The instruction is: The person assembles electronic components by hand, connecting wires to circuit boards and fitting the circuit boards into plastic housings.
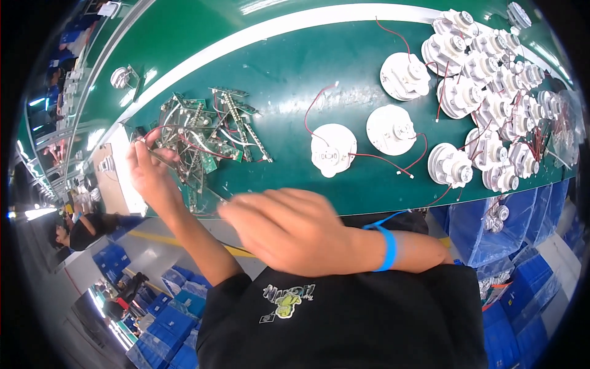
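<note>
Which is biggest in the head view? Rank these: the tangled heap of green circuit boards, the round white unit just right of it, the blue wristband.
1. Tangled heap of green circuit boards
2. Round white unit just right of it
3. Blue wristband

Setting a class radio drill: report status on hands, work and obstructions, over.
Left hand at red wire, beside piled circuit boards; grip unclear. Right hand blurred, grip unclear. Boards overlap, partly hiding one another.

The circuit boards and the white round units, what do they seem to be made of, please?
Circuit boards: seemingly rigid resin laminate with a slight sheen, being thin, green and straight-edged.
White round units: probably smooth moulded plastic, judging by their even white surfaces, though paint could hide metal.
</note>
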The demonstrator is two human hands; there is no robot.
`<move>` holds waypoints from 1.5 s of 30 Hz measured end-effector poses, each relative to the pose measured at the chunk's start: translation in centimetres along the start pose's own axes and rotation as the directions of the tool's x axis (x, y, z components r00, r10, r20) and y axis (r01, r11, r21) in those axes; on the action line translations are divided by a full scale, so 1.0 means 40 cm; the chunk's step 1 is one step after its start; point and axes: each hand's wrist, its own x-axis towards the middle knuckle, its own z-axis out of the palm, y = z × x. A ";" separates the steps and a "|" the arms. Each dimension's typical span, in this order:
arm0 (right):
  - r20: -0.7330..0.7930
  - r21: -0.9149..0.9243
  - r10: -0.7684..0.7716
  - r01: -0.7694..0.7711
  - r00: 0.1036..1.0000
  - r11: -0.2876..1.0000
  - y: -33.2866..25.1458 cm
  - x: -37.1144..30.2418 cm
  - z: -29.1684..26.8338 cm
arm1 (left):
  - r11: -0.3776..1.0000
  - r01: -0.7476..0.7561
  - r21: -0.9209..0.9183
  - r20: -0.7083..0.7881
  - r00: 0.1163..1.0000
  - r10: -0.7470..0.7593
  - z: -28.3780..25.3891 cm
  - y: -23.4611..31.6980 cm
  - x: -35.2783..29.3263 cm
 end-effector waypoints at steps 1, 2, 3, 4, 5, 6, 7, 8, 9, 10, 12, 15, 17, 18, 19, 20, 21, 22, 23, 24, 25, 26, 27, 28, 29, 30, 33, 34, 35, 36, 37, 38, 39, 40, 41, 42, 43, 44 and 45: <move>0.116 0.051 0.197 -0.204 0.974 0.978 0.012 0.018 0.046 | 1.000 -0.006 -0.005 0.019 1.000 0.006 0.002 -0.003 0.002; 0.171 -0.017 0.292 -0.293 0.941 0.956 0.031 0.037 0.098 | 1.000 -0.010 0.007 0.028 1.000 0.010 -0.014 0.012 -0.004; 0.217 -0.097 0.387 -0.375 0.896 0.922 0.067 0.051 0.145 | 1.000 -0.007 0.009 0.028 1.000 0.007 -0.023 0.018 -0.011; 0.260 -0.065 0.378 -0.374 0.889 0.925 0.100 0.057 0.179 | 1.000 -0.009 -0.003 0.053 0.999 0.009 -0.025 0.024 -0.016; 0.333 -0.157 0.426 -0.396 0.841 0.905 0.120 0.066 0.202 | 1.000 -0.011 -0.018 0.075 0.997 0.013 -0.027 0.023 -0.018; 0.337 -0.159 0.422 -0.391 0.842 0.906 0.138 0.060 0.216 | 1.000 -0.013 -0.020 0.070 0.997 0.015 -0.026 0.024 -0.017; 0.256 -0.164 0.366 -0.333 0.895 0.929 0.154 0.053 0.227 | 1.000 -0.006 -0.008 0.053 0.999 0.006 -0.022 0.022 -0.013; 0.175 -0.173 0.302 -0.273 0.937 0.946 0.166 0.044 0.237 | 1.000 0.003 0.005 0.035 0.999 -0.003 -0.019 0.020 -0.009; 0.129 -0.181 0.270 -0.245 0.954 0.952 0.155 0.048 0.219 | 0.999 0.006 0.039 0.020 1.000 -0.006 -0.023 0.019 -0.004; 0.135 -0.187 0.270 -0.243 0.953 0.952 0.151 0.051 0.196 | 0.999 0.009 0.033 0.016 1.000 -0.010 -0.021 0.011 -0.002; 0.029 -0.133 0.193 -0.188 0.981 0.973 0.136 0.062 0.153 | 0.997 0.034 0.067 0.033 0.999 -0.036 -0.022 0.002 0.000; -0.038 -0.138 0.044 -0.049 0.998 0.989 0.131 0.084 0.122 | 0.992 0.091 0.091 0.055 0.994 -0.096 -0.021 0.000 -0.007; -0.061 -0.147 -0.023 0.014 0.998 0.989 0.134 0.085 0.121 | 0.983 0.172 0.064 0.109 0.978 -0.178 -0.010 0.004 -0.010; -0.067 -0.150 0.055 -0.065 0.996 0.987 0.133 0.077 0.127 | 0.983 0.174 0.059 0.109 0.978 -0.179 -0.002 0.019 -0.021; -0.082 -0.163 0.134 -0.146 0.987 0.976 0.137 0.074 0.129 | 0.986 0.165 -0.011 0.205 0.966 -0.159 0.009 0.033 -0.034; -0.089 -0.177 0.135 -0.149 0.987 0.973 0.130 0.076 0.128 | 0.984 0.161 -0.082 0.299 0.945 -0.130 0.020 0.043 -0.046; -0.067 -0.222 0.057 -0.071 0.996 0.973 0.107 0.078 0.126 | 0.977 0.154 -0.150 0.334 0.938 -0.096 0.022 0.054 -0.066; -0.041 -0.264 -0.020 0.008 0.999 0.965 0.093 0.081 0.127 | 0.976 0.155 -0.154 0.329 0.939 -0.097 0.037 0.043 -0.057; 0.036 -0.364 0.025 -0.011 0.999 0.931 0.108 0.084 0.139 | 0.990 0.136 -0.029 0.237 0.963 -0.125 0.062 0.023 -0.032; 0.040 -0.360 0.027 -0.011 0.999 0.933 0.095 0.081 0.139 | 0.986 0.130 0.103 0.140 0.980 -0.143 0.071 0.016 -0.024; 0.018 -0.306 0.115 -0.104 0.993 0.946 0.093 0.093 0.137 | 0.987 0.097 0.129 0.188 0.975 -0.121 0.081 0.036 -0.022; 0.000 -0.247 0.203 -0.196 0.979 0.949 0.088 0.104 0.134 | 0.992 0.043 0.118 0.229 0.971 -0.069 0.078 0.070 -0.060; -0.045 -0.212 0.142 -0.148 0.989 0.966 0.062 0.098 0.123 | 1.000 -0.028 0.002 0.274 0.961 0.026 0.070 0.081 -0.084; -0.041 -0.214 0.143 -0.149 0.989 0.965 0.073 0.101 0.123 | 0.989 -0.093 -0.118 0.306 0.944 0.125 0.075 0.092 -0.098; -0.030 -0.163 0.159 -0.162 0.987 0.973 0.096 0.111 0.128 | 0.994 0.030 0.101 0.120 0.992 -0.042 0.101 0.086 -0.066; -0.009 -0.098 0.171 -0.171 0.985 0.980 0.101 0.108 0.137 | 0.996 -0.042 0.078 0.126 0.992 0.032 0.080 0.029 -0.037; -0.066 0.040 0.222 -0.220 0.973 0.975 0.120 0.097 0.142 | 0.988 -0.097 -0.122 0.301 0.945 0.130 0.055 0.065 -0.114; -0.134 0.119 0.211 -0.196 0.968 0.973 0.096 0.087 0.142 | 0.989 -0.087 -0.119 0.299 0.947 0.119 0.061 0.054 -0.103; -0.065 0.100 0.244 -0.237 0.968 0.966 0.113 0.101 0.131 | 0.995 -0.059 -0.081 0.218 0.973 0.075 0.085 0.037 -0.073; 0.042 0.089 0.234 -0.237 0.971 0.967 0.108 0.094 0.137 | 0.999 -0.021 -0.024 0.136 0.990 0.024 0.070 0.050 -0.067; 0.002 0.136 0.218 -0.216 0.976 0.967 0.102 0.097 0.135 | 0.989 -0.088 -0.116 0.256 0.960 0.115 0.051 0.060 -0.103; -0.038 0.182 0.202 -0.192 0.979 0.964 0.097 0.101 0.134 | 0.993 -0.028 -0.117 0.275 0.959 0.060 0.043 0.045 -0.088; -0.064 0.245 0.208 -0.186 0.976 0.952 0.103 0.098 0.141 | 0.997 -0.017 -0.080 0.190 0.981 0.032 0.067 0.015 -0.052; -0.063 0.254 0.243 -0.220 0.968 0.942 0.075 0.077 0.147 | 1.000 0.024 -0.020 0.127 0.992 -0.021 0.064 0.010 -0.033; -0.012 0.221 0.290 -0.280 0.957 0.934 0.051 0.062 0.148 | 0.992 -0.028 -0.119 0.175 0.983 0.049 0.039 0.041 -0.072; 0.036 0.174 0.291 -0.292 0.956 0.940 0.076 0.074 0.135 | 0.979 -0.052 -0.197 0.251 0.963 0.102 0.018 0.063 -0.106; -0.022 0.213 0.324 -0.312 0.946 0.926 0.052 0.072 0.136 | 0.997 -0.007 -0.077 0.160 0.987 0.019 0.032 0.047 -0.079; -0.020 0.210 0.311 -0.300 0.950 0.930 0.085 0.088 0.120 | 0.998 0.052 0.037 0.057 0.997 -0.054 0.052 0.035 -0.051; 0.003 0.176 0.292 -0.288 0.956 0.941 0.107 0.098 0.109 | 0.994 -0.001 -0.108 0.139 0.990 0.017 0.054 0.038 -0.054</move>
